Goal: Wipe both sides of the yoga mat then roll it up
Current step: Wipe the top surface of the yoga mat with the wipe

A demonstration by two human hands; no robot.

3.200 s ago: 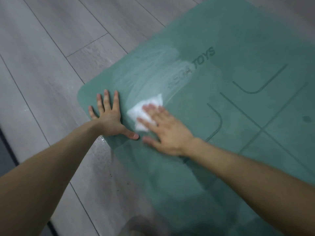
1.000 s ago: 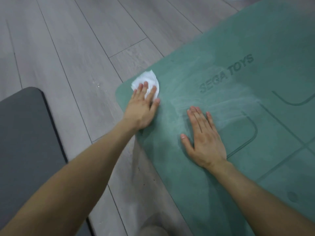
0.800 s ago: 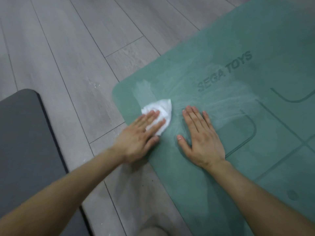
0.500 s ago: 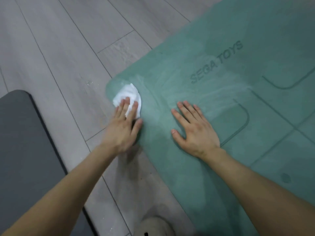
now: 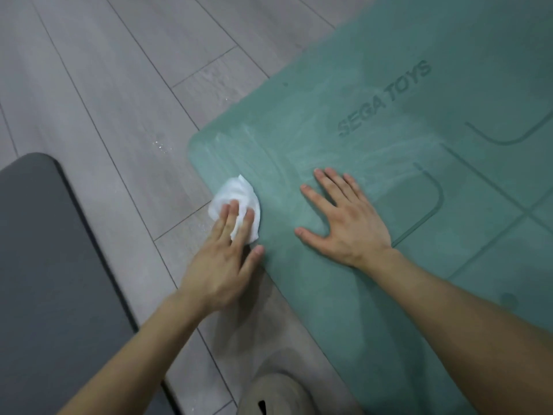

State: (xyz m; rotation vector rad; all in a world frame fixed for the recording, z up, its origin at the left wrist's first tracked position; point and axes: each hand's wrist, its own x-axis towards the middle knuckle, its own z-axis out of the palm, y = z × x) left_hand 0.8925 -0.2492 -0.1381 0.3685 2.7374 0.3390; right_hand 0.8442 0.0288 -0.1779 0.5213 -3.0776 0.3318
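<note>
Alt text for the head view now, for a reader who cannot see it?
The left hand presses a white wipe against the edge of a green yoga mat, while the right hand rests flat on the mat. The mat lies on a grey wood floor beside a dark grey mat.

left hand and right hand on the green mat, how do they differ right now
The left hand presses a white wipe at the edge of the green mat; the right hand lies bare on the mat, holding nothing. The left hand sits partly over the floor; the right hand is wholly on the mat. Both are palm down with straight fingers.
</note>
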